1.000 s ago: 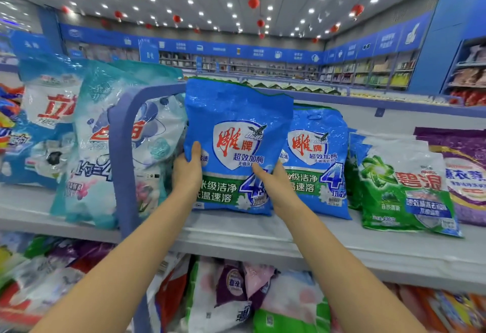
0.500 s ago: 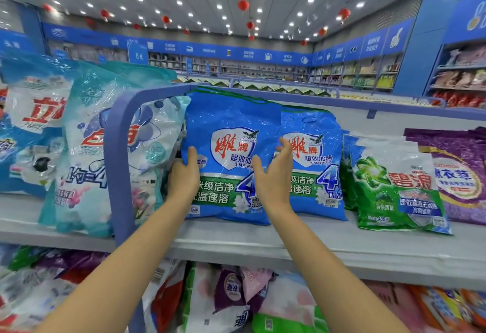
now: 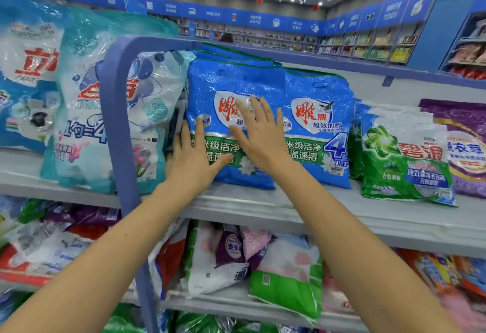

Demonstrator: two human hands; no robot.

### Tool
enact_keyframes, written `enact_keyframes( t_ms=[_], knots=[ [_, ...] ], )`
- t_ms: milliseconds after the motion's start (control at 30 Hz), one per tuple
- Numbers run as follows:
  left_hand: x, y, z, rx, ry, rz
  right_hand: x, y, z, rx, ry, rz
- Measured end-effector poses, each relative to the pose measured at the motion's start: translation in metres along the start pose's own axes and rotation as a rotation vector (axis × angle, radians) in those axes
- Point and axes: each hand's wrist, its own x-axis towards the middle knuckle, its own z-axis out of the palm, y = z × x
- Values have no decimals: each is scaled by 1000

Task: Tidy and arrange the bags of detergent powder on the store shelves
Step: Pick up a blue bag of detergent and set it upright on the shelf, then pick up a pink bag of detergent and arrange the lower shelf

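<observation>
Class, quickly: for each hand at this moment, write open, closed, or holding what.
Left hand: open, straight fingers pressing the front blue bag at its lower left.
Right hand: open, fingers spread over that bag's front; contact unclear.

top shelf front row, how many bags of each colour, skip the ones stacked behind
blue bags: 2
teal bag: 1
white-blue bag: 1
green bag: 1
purple bag: 1
total: 6
</observation>
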Motion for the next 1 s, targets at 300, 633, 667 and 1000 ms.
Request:
enact_keyframes(
  t_ms=[300,633,667,1000],
  knots=[
    [-78,-9,5,-161,626,619,-145,20,-23,267,618,-259],
    [-126,-74,135,116,-91,369,-232,51,93,38,-34,48],
    [-119,-73,141,129,-123,320,-223,51,99,-4,-80,95],
    [-90,-89,206,-15,-269,158,-170,62,141,-118,-457,50]
  ],
)
